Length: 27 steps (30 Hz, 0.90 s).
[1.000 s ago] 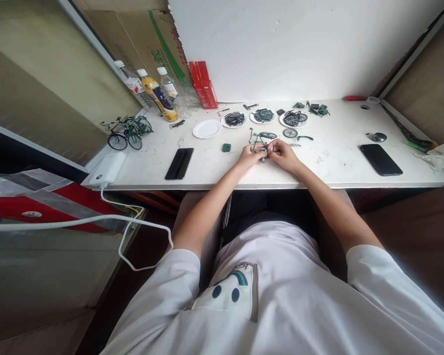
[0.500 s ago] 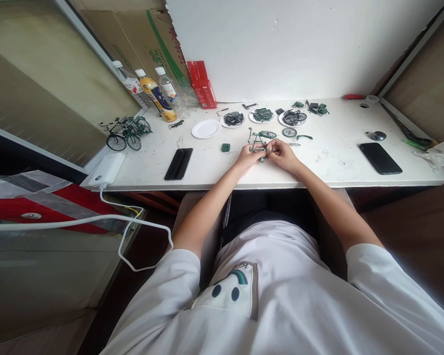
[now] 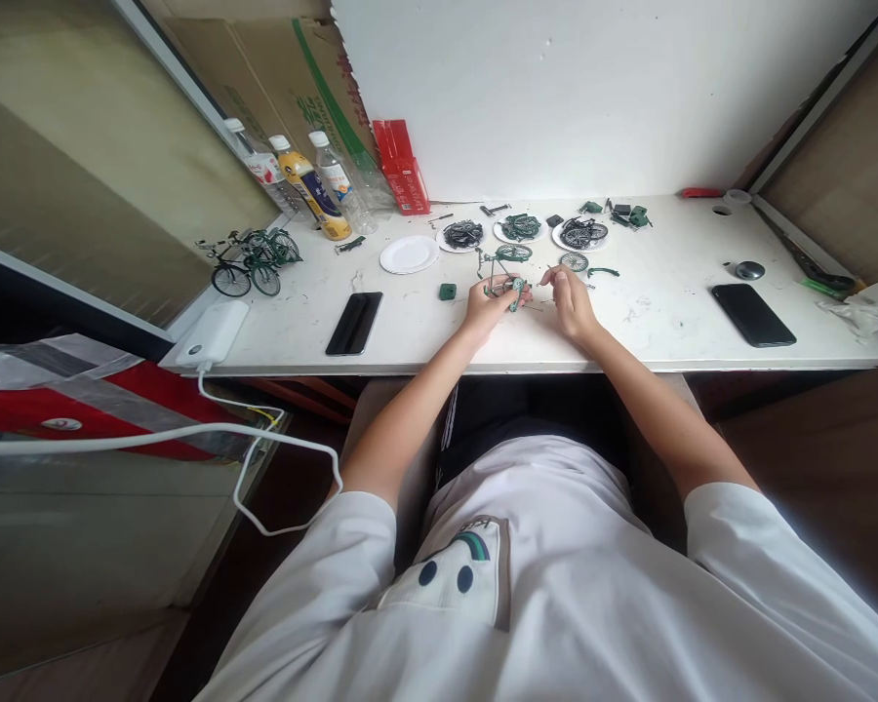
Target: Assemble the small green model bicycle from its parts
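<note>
A small green model bicycle (image 3: 514, 253), partly assembled, is gripped in my left hand (image 3: 485, 306) above the front part of the white table. Its one full wheel points away from me, and a round green part shows by my thumb. My right hand (image 3: 575, 307) is just to the right, apart from the bicycle, with its fingers curled together at the tips; whatever is between them is too small to make out. Beyond that hand lie a loose spoked wheel (image 3: 575, 262) and a curved green piece (image 3: 604, 272).
Paper plates of bicycle parts (image 3: 463, 234) stand along the back, beside a bare plate (image 3: 410, 254). Finished model bicycles (image 3: 245, 263) and bottles (image 3: 314, 190) are at the left. Phones (image 3: 354, 324) lie on both sides. A green block (image 3: 447, 292) sits left of my left hand.
My right hand has drawn away from the bicycle to the right. My left hand has turned the bicycle and shifted it slightly left.
</note>
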{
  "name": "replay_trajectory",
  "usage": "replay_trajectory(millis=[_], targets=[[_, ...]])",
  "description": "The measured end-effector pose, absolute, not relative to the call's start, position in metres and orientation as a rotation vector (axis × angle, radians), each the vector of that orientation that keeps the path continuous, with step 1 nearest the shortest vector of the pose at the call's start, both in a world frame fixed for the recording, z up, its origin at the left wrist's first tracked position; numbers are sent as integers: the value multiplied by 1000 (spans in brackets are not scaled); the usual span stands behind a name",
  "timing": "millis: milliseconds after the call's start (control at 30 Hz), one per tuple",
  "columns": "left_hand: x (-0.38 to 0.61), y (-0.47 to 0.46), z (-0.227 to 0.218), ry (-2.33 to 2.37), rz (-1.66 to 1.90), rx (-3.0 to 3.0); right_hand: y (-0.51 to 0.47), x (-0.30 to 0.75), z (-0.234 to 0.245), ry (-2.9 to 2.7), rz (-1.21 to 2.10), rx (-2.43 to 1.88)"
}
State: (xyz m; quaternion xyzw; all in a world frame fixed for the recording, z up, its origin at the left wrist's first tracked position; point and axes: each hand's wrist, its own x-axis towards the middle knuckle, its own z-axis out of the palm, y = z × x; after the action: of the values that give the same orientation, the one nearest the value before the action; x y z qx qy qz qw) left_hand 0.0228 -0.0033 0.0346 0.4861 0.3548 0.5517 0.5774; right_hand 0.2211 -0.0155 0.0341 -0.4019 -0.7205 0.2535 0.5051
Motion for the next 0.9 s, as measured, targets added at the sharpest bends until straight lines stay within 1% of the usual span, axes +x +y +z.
replay_trajectory(millis=[100,200,400,667,900], targets=[[24,-3,35,855,1323,1123,-16,217,34,-1747,341,-974],[25,-3,36,852,1357,1094,-15,215,33,-1796,270,-971],[25,1,34,873,1387,1086,-17,217,34,-1798,255,-932],[23,4,29,792,1421,1094,-14,216,33,-1819,255,-937],[25,4,29,862,1414,1109,-11,216,30,-1825,244,-945]])
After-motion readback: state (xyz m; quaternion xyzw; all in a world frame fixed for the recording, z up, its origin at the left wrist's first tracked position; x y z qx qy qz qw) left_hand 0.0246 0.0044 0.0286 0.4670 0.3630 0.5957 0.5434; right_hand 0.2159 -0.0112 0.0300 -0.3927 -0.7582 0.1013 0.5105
